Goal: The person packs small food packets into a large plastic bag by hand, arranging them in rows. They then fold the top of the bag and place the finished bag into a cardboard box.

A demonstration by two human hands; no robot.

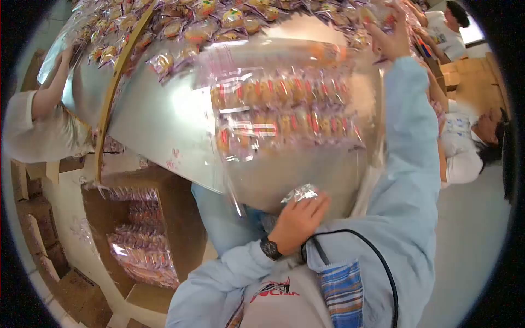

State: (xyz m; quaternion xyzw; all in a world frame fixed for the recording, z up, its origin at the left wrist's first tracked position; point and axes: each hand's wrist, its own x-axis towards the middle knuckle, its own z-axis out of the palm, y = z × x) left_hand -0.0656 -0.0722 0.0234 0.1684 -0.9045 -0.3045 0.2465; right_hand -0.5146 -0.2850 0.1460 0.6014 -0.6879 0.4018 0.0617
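A large clear plastic bag [290, 169] lies before me, with rows of individually wrapped snacks [284, 93] standing in its far part. My left hand [303, 216], with a black watch at the wrist, is at the bag's near end. Its fingers are closed on a shiny crinkled plastic packet [302, 193]; whether this is inside the bag cannot be made out. Out to the upper right, my right hand [391, 38] has its fingers curled round a wrapped snack [377, 17] at the edge of the loose pile; the fingertips are partly blurred.
Loose wrapped snacks [229, 19] spread across the far side of the metal table [147, 115]. A wooden strip [121, 63] crosses it at left. Below left, a cardboard box [183, 202] holds packed rows. One person [46, 120] works at left, others [459, 142] at right.
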